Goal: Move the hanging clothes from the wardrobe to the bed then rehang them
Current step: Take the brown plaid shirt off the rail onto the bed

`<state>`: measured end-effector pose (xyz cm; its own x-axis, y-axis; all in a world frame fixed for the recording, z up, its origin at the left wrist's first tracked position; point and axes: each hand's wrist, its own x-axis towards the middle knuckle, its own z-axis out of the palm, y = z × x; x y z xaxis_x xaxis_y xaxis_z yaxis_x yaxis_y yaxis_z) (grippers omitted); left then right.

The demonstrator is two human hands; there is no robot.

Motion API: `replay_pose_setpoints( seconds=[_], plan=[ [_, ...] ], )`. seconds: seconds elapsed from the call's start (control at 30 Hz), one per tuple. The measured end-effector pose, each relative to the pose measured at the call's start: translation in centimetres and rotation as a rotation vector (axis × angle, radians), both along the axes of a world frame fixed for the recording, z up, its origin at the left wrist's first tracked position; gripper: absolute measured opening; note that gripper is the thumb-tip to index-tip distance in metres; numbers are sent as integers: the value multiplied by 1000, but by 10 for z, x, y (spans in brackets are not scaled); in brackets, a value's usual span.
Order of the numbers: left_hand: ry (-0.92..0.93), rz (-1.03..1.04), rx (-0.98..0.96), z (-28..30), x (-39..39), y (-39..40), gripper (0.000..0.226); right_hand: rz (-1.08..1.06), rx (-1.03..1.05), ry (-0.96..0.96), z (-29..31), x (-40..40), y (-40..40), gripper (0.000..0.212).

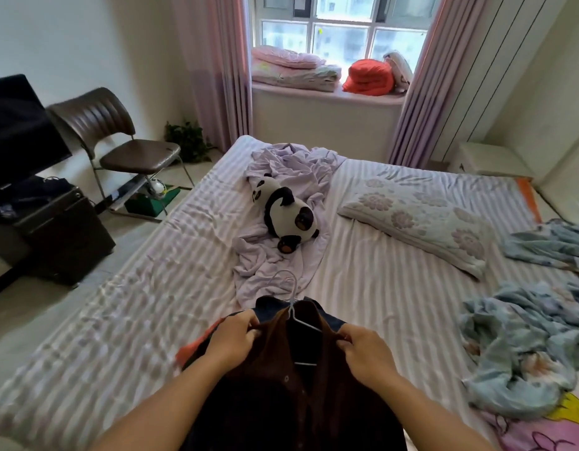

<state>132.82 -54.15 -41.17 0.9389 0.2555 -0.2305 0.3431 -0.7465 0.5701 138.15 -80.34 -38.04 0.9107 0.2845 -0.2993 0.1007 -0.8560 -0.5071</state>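
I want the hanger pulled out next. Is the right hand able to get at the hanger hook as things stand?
Probably yes, once it lets go. The right hand grips the brown shirt at the collar, and the white hanger's hook sticks out bare just beyond, with nothing between.

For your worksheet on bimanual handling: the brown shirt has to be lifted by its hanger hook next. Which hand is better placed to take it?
Probably the left hand. It pinches the brown shirt nearer the hanger hook, which curls toward that side; the right hand sits lower and farther away.
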Motion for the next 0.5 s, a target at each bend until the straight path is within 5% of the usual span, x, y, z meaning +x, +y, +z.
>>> replay_pose_setpoints(
  seconds=[0.33,0.5],
  plan=[
    [-12,116,30,-114,109,3,12,-141,6,15,-118,109,25,22],
    [-34,157,257,-172,136,-6,4,-91,-130,-33,-181,146,33,16]
  ],
)
